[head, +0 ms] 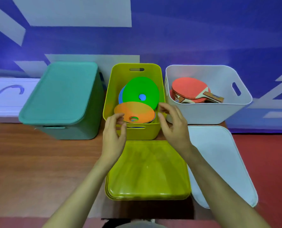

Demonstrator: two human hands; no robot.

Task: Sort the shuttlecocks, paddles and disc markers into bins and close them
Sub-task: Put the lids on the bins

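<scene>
An open yellow bin [109,89] in the middle holds disc markers: a green one [141,87] leans at the back, an orange one [135,111] lies in front. My left hand [113,135] and my right hand [173,124] hover at the bin's near rim, fingers loosely curled, holding nothing. The yellow lid [147,170] lies flat on the table in front of the bin. On the right, an open white bin [207,111] holds red paddles [188,90]. Its white lid [219,163] lies in front of it. On the left, a teal bin [61,92] has its lid on.
A pale lidded box [7,99] stands at the far left beside the teal bin. The bins stand on a brown wooden table [38,170] against a blue wall. Red floor [268,153] shows past the table's right edge.
</scene>
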